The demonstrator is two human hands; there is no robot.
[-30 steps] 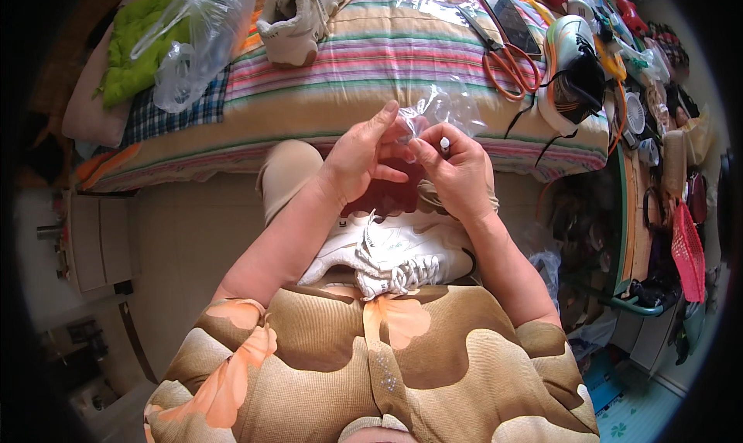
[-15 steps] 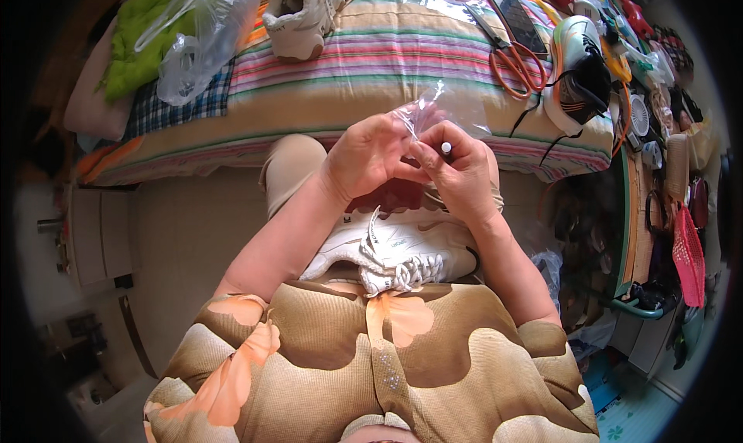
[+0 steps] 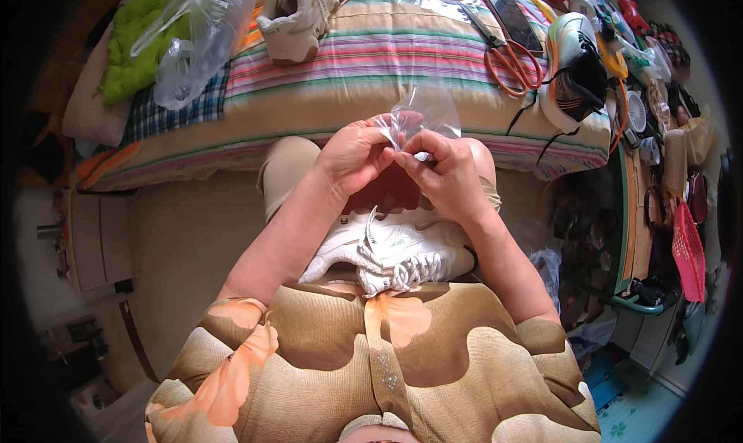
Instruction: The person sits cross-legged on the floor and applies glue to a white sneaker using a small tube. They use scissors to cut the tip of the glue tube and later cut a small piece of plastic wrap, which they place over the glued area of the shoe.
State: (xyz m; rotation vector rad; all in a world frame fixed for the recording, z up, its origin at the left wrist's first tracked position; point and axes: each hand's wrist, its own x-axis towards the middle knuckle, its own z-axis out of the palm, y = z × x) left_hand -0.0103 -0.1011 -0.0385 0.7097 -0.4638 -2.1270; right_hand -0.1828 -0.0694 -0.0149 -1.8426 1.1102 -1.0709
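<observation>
The left hand (image 3: 352, 160) and right hand (image 3: 447, 176) meet over the lap, both pinching a clear plastic film (image 3: 435, 108). The left fingers are curved, closed at the tips on its left edge; the right thumb and forefinger close on its near edge. The film fans out toward 12 o'clock, so glossy and see-through that its outline is hard to make out. A small pale tip (image 3: 422, 156) shows among the right fingers; the rest of that object is hidden by the hand. Below the wrists, a dark red surface (image 3: 383, 194) is mostly covered.

At 6 o'clock from the hands, a white sneaker (image 3: 406, 245) lies on its side in the lap against the patterned top (image 3: 325, 350). At 11 o'clock, an off-white shoe (image 3: 290, 25) stands on the striped cover (image 3: 333, 87), cut off by the upper edge. At 2 o'clock lie orange-handled scissors (image 3: 512, 70) and a black-and-white shoe (image 3: 576, 71) with loose laces; a dark phone (image 3: 515, 21) is toward 1 o'clock.

Dark lettering marks the sneaker's pull tab, with small green print on its side; the off-white shoe's heel carries dark letters, partly unclear.
</observation>
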